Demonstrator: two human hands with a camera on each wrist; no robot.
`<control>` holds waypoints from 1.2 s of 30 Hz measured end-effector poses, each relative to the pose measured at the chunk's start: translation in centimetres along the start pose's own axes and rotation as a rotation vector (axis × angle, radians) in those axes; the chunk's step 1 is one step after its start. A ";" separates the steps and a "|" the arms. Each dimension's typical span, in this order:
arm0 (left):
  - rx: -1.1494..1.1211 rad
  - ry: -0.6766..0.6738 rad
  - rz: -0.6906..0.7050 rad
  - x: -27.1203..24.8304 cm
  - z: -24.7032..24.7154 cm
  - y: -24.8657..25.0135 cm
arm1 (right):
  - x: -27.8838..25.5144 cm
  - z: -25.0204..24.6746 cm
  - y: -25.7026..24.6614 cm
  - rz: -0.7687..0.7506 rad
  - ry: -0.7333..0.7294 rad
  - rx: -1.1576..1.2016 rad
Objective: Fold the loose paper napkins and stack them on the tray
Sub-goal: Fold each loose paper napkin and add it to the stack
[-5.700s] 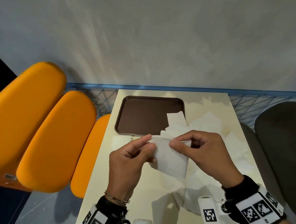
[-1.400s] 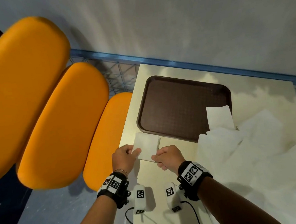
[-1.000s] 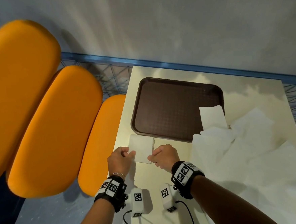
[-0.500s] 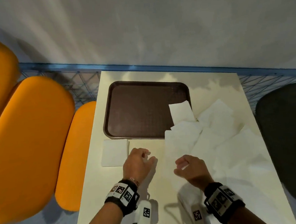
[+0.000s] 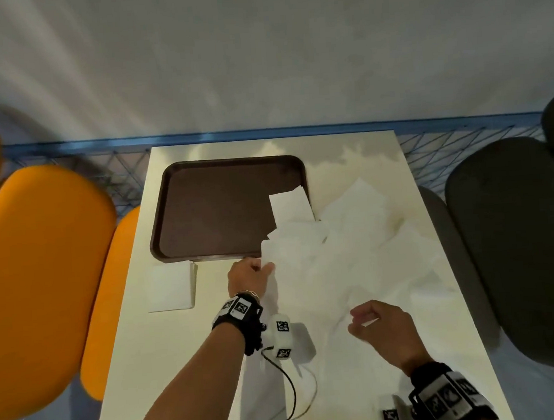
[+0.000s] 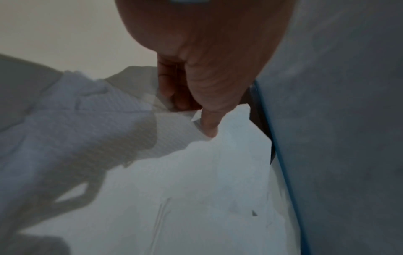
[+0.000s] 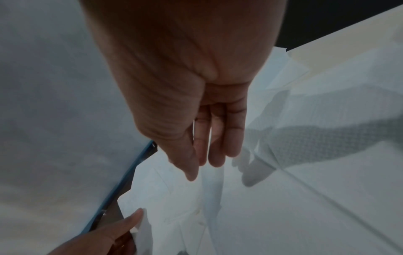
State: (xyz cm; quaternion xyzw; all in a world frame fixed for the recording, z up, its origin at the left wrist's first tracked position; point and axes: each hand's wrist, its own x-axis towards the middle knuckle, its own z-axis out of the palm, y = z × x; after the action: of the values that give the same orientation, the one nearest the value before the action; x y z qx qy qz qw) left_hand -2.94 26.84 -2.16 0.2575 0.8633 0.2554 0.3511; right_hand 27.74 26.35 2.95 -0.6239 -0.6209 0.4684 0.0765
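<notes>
Seating round a cream rectangular table point(image 5: 141, 350).
Orange padded chairs point(image 5: 45, 285) left; dark grey chair point(image 5: 518, 252) right; blue wire rail point(image 5: 461, 144) behind.

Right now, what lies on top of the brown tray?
Loose napkins overlap the brown tray at its near right corner, hiding that corner's rim. The folded napkin lies on the table, off the tray.

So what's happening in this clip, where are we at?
A person is folding white paper napkins at a cream table. One folded white napkin lies on the table just in front of the dark brown plastic tray, not on it yet. The left hand pinches the near corner of a loose white napkin from the unfolded pile beside the tray. The right hand hovers over the pile, fingers relaxed.
</notes>
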 end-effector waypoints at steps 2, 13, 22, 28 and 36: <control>-0.006 0.055 -0.011 -1.3 -0.5 0.1 | 0.0 -1.2 0.7 -0.021 -0.013 0.003; -0.355 -0.039 0.112 -13.1 -6.1 3.1 | -0.3 -5.5 -3.5 -0.136 -0.197 0.071; -0.836 -0.375 -0.010 -19.8 -9.6 6.0 | -3.9 -5.8 -11.0 -0.282 -0.600 0.344; -0.824 -0.333 0.008 -21.8 -9.6 5.8 | -5.8 -7.9 -12.1 -0.277 -0.582 0.411; -0.632 -0.298 0.208 -24.4 -9.8 5.7 | -7.1 -8.7 -12.6 -0.224 -0.611 0.370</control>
State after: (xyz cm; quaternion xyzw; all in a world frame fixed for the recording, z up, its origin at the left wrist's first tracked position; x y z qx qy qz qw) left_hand 6.49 13.30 19.09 0.2570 0.6503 0.5037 0.5073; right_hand 26.31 27.29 19.76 -0.3593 -0.5843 0.7260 0.0497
